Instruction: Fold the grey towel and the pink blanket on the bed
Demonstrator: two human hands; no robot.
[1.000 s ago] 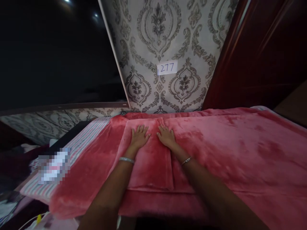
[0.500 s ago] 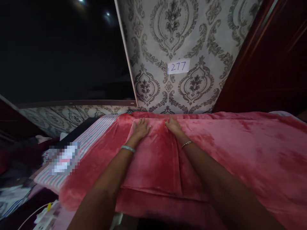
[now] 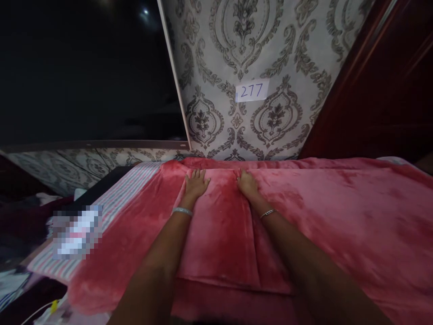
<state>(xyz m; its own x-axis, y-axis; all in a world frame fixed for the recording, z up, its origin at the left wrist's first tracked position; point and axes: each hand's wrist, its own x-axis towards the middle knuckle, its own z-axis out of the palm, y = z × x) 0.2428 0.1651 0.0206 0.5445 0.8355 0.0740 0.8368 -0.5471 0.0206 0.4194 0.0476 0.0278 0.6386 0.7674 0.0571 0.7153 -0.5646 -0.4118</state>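
A folded piece of red fleece (image 3: 219, 234) lies on a larger red fleece blanket (image 3: 338, 225) spread over the bed. My left hand (image 3: 195, 184) lies flat on the far left corner of the folded piece, fingers stretched out. My right hand (image 3: 246, 184) rests flat on its far right corner, fingers toward the wall. Each wrist wears a thin bangle. Neither hand holds anything.
A striped sheet (image 3: 111, 212) shows at the bed's left edge. A dark screen (image 3: 84, 72) hangs on the patterned wall, with a paper label reading 277 (image 3: 252, 90) beside it. A dark red wooden cabinet (image 3: 382, 81) stands at the right. Clutter and a white cable (image 3: 37, 311) lie low left.
Both hands slid farther along the folded fleece toward the wall and a little apart, staying flat. The camera view shifted slightly.
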